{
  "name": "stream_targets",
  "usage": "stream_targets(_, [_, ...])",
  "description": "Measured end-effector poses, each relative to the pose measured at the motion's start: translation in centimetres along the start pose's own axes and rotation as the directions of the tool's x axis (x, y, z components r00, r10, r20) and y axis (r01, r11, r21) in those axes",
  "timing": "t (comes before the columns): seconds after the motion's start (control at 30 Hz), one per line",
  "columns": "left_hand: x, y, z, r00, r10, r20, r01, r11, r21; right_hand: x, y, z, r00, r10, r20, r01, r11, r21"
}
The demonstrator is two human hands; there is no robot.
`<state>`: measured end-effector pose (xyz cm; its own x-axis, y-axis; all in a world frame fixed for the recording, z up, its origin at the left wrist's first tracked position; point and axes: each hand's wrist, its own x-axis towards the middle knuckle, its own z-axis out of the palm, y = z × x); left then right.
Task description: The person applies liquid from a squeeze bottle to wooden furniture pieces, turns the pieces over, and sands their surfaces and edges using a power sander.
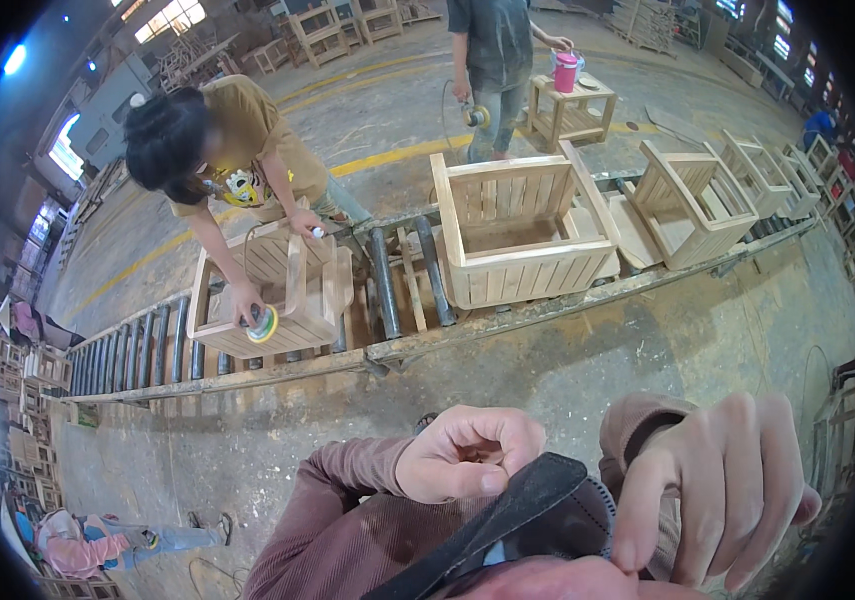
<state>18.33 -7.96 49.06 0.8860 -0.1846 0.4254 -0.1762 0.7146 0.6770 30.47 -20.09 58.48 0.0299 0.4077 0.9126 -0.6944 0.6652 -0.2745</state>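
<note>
A black face mask (pixel 550 492) with a stitched edge is held up close at the bottom of the view. My left hand (pixel 472 455) is closed, its thumb and bent forefinger pinching the mask's upper left edge. On the other side my right hand (pixel 725 485) is raised, with curled fingers and one fingertip against the mask's right edge; its full grip is partly hidden. Brown long sleeves (pixel 347 500) cover both my arms.
Beyond a strip of concrete floor (pixel 367 410), a roller conveyor (pixel 387 285) carries slatted wooden frames (pixel 532 270). A co-worker (pixel 237 150) works one frame with a round sander (pixel 260 322). Another person (pixel 492 60) stands behind, near a small wooden table (pixel 572 100) with a pink container (pixel 565 74).
</note>
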Motion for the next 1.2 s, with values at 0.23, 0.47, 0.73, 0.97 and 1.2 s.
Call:
stream_targets(0.23, [0.9,-0.2,-0.3,1.0,-0.017,0.012,0.017,1.0,-0.013,-2.5,-0.8,-2.3,0.925,-0.176,-0.337,0.142,0.982,-0.125])
stream_targets(0.47, [2.8,0.5,0.1,0.985,0.13,0.115,-0.135,0.99,0.04,-8.1,1.2,-11.6,0.565,-0.309,-0.765,0.074,0.942,-0.326])
stream_targets(0.73, [3.3,1.7,-0.2,0.937,0.3,0.178,-0.347,0.854,0.388,-8.4,2.6,-11.7,0.494,-0.403,-0.77,-0.147,0.835,-0.531])
stream_targets(0.97, [4.6,2.7,-6.3,0.831,0.492,-0.262,0.114,0.31,0.944,-8.1,4.5,-10.3,0.519,-0.357,-0.777,-0.226,0.819,-0.528])
stream_targets(1.2, [4.0,2.8,-7.4,0.853,0.506,-0.124,0.143,0.003,0.99,-8.3,5.9,-10.1,0.565,-0.328,-0.757,-0.309,0.767,-0.562])
